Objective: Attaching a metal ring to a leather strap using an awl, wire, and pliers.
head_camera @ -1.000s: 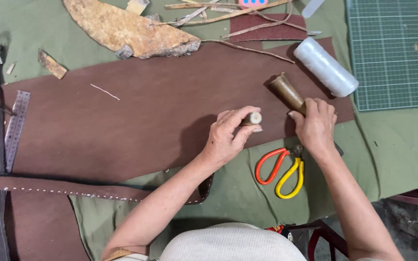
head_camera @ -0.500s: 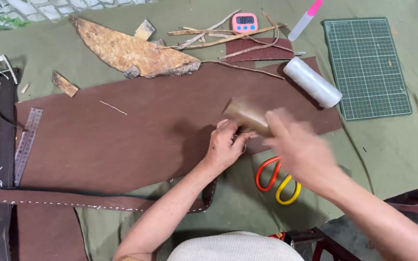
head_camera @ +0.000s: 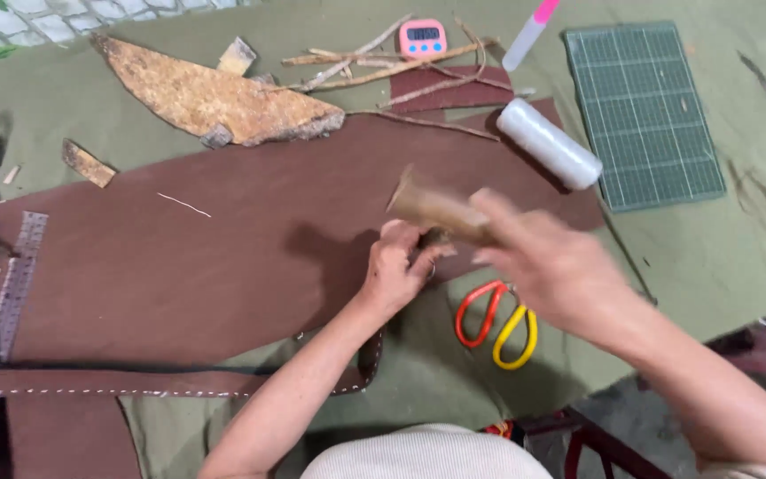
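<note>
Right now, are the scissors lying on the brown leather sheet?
No, the scissors lie on the green cloth, just off the brown leather sheet.

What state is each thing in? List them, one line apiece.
Mallet: gripped in right hand, raised, blurred.
Left hand: closed on a small tool, pressed to the leather sheet.
Leather sheet: lying flat.
Scissors: lying flat, untouched; blades hidden.
Thread spool: lying on its side.
Strap: flat, stitched along its edge.

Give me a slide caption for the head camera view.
Left hand steadies a punch on brown leather while right hand swings a mallet.
</note>
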